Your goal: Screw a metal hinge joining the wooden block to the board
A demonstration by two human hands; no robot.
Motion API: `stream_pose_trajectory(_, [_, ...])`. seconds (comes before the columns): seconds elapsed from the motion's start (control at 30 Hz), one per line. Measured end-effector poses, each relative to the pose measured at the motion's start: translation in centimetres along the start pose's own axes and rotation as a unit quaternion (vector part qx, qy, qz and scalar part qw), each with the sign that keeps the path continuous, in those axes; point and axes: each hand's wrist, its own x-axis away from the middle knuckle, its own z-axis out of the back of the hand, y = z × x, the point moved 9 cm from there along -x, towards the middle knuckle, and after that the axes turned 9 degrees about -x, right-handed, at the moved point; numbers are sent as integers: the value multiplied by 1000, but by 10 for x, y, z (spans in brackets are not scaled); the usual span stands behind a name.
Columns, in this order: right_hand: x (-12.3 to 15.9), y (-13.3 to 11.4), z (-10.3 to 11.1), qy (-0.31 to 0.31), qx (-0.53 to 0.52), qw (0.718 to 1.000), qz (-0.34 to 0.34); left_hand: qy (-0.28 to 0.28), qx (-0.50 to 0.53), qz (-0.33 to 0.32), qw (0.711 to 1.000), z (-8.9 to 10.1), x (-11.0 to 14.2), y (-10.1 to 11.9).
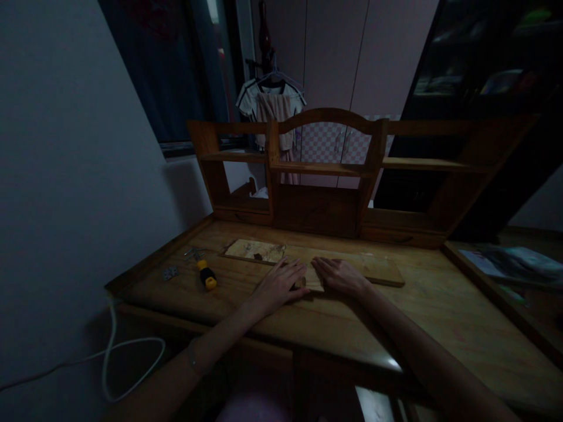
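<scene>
A short piece of pale wood (314, 279) lies between my two hands, near the middle of the desk. My left hand (281, 283) grips its left end, with the fingers over the far side and the thumb along the near side. At its right end is my right hand (343, 276), fingers reaching over the wood and the thumb mostly hidden. Just behind lies a long flat board (380, 273), partly covered by my hands. The board's left part carries a light, patchy, rough surface (257, 249) with a dark spot.
A yellow and black screwdriver (206, 274) lies to the left, beside small metal hinges (170, 272) and some loose metal pieces (193, 252). A wooden shelf unit (321, 170) stands along the desk's (444, 310) back edge. A white cable (113, 346) hangs at the left.
</scene>
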Motion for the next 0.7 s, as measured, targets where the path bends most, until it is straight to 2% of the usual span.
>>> stream_pose_trajectory(0.33, [14, 10, 16, 10, -105, 994, 4, 0, 17, -14, 1000, -3, 1, 4])
stream_pose_trajectory(0.4, [18, 19, 19, 23, -93, 995, -27, 2, 17, -14, 1000, 4, 3, 4])
stream_pose_trajectory(0.47, [24, 32, 26, 55, -78, 992, -86, 26, 22, 9, 999, 21, 8, -8])
stream_pose_trajectory(0.5, [27, 40, 30, 74, -73, 988, -117, 50, 27, 34, 998, 33, 14, -22])
stream_pose_trajectory(0.57, [34, 55, 37, 111, -73, 975, -180, 110, 35, 111, 987, 62, 36, -65])
stream_pose_trajectory(0.63, [40, 68, 40, 137, -90, 961, -223, 187, 23, 230, 955, 94, 76, -124])
stream_pose_trajectory(0.7, [43, 75, 40, 153, -106, 951, -248, 211, 0, 356, 910, 117, 127, -185])
